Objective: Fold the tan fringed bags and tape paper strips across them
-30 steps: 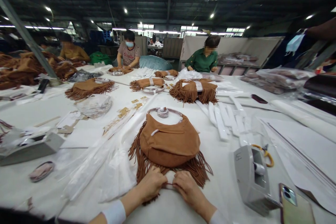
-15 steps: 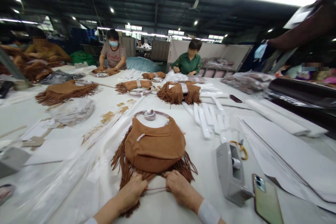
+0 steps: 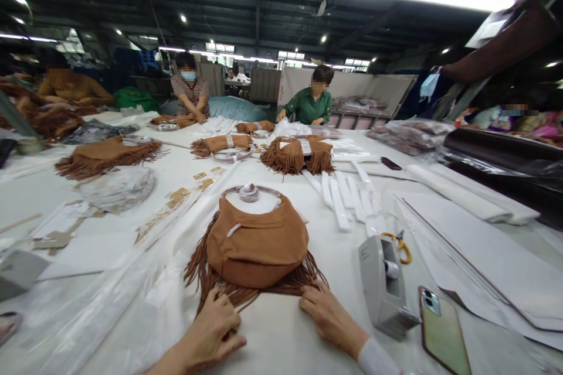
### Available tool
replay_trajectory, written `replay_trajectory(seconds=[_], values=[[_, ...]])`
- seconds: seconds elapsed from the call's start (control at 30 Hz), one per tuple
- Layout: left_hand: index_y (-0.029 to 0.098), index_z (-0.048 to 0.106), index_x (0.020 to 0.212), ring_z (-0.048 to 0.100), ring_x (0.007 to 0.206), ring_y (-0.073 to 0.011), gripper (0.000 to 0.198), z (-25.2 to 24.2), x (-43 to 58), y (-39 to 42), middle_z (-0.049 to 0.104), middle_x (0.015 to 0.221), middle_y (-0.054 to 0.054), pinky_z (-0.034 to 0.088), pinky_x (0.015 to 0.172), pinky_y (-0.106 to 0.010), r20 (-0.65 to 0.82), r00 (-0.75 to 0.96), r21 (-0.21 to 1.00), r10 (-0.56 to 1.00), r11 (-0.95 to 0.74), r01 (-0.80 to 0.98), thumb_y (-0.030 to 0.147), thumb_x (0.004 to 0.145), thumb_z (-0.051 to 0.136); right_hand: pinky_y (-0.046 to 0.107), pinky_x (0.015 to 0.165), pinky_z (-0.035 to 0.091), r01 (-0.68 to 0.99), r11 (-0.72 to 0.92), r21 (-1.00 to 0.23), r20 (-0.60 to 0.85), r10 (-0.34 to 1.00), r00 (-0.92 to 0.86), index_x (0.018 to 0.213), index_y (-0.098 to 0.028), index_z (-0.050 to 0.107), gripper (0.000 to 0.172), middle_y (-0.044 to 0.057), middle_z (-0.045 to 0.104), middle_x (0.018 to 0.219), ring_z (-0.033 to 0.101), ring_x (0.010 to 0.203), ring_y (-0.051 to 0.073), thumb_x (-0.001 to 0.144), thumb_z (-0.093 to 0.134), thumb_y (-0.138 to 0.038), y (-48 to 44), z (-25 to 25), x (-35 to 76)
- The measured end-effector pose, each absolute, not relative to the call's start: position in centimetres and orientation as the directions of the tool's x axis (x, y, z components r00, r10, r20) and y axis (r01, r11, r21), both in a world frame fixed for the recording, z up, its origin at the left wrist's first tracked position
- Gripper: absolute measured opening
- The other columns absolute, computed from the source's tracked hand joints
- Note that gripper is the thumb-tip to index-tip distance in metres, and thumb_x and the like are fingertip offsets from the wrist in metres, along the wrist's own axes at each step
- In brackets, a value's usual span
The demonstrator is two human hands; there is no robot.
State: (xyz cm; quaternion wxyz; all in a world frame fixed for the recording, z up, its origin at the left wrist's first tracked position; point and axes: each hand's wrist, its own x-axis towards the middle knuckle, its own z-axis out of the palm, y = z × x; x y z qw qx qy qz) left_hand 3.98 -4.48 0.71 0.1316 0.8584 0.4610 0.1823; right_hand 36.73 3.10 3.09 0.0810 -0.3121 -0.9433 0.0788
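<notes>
A brown suede-look handbag [image 3: 257,243] with long fringe lies flat in front of me, its wrapped handle [image 3: 248,192] pointing away. A small white-wrapped zip pull shows on its front. My left hand [image 3: 220,322] is at the lower left fringe [image 3: 204,281], fingertips touching the strands and thumb stretched apart. At the lower right fringe, my right hand [image 3: 328,310] rests with fingers spread over the strand ends. Neither hand plainly grips a strand. The undersides of the fingers are hidden.
To the right stand a grey tape dispenser [image 3: 386,287], yellow-handled scissors [image 3: 401,246] and a phone [image 3: 444,331]. More fringed bags [image 3: 299,155] lie farther back, with white strips [image 3: 341,205] nearby. Crumpled plastic [image 3: 116,187] lies left. Co-workers [image 3: 310,102] are across the table.
My hands have moved apart, the right one outward to the right. The strand stretched between them is let go. The left hand's fingers have opened. The bag stays in place.
</notes>
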Motion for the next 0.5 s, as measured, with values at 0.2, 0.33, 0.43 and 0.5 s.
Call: replay_trajectory(seconds=[0.2, 0.33, 0.43, 0.5], values=[[0.026, 0.059, 0.106, 0.047, 0.107, -0.0239, 0.019, 1.8, 7.2, -5.1, 0.060, 0.112, -0.006, 0.018, 0.103, -0.057, 0.415, 0.430, 0.248, 0.802, -0.554, 0.794, 0.026, 0.092, 0.047, 0.048, 0.099, 0.035, 0.768, 0.604, -0.214, 0.431, 0.764, -0.480, 0.102, -0.023, 0.062, 0.018, 0.008, 0.062, 0.108, 0.052, 0.112, 0.027, 0.086, 0.055, -0.023, 1.0, 1.8, 33.2], [0.030, 0.051, 0.126, 0.035, 0.125, -0.0310, 0.034, -0.1, 7.6, -2.9, 0.044, 0.143, -0.006, 0.005, 0.106, -0.064, 0.374, 0.438, 0.100, 0.817, -0.505, 0.857, 0.027, 0.093, 0.044, 0.050, 0.089, 0.043, 0.835, 0.512, -0.201, 0.445, 0.807, -0.388, 0.100, -0.024, 0.066, 0.027, 0.013, 0.060, 0.111, 0.055, 0.107, 0.033, 0.083, 0.063, -0.045, 2.2, -0.9, 29.6], [0.028, 0.047, 0.131, 0.036, 0.126, -0.0301, 0.039, -2.0, 6.1, -2.1, 0.035, 0.152, -0.003, 0.014, 0.107, -0.061, 0.303, 0.417, 0.114, 0.857, -0.467, 0.877, 0.028, 0.093, 0.043, 0.045, 0.081, 0.048, 0.815, 0.546, -0.196, 0.488, 0.775, -0.402, 0.091, -0.025, 0.069, 0.026, 0.011, 0.064, 0.097, 0.061, 0.093, 0.029, 0.090, 0.053, -0.045, 4.1, -3.1, 30.3], [0.027, 0.047, 0.131, 0.039, 0.125, -0.0278, 0.038, -2.8, 4.9, -2.1, 0.030, 0.155, -0.002, 0.025, 0.106, -0.054, 0.262, 0.387, 0.153, 0.884, -0.434, 0.888, 0.030, 0.093, 0.043, 0.041, 0.075, 0.050, 0.776, 0.602, -0.187, 0.564, 0.713, -0.417, 0.085, -0.024, 0.070, 0.034, 0.010, 0.066, 0.090, 0.064, 0.086, 0.027, 0.094, 0.047, -0.046, 5.8, -4.5, 32.0]])
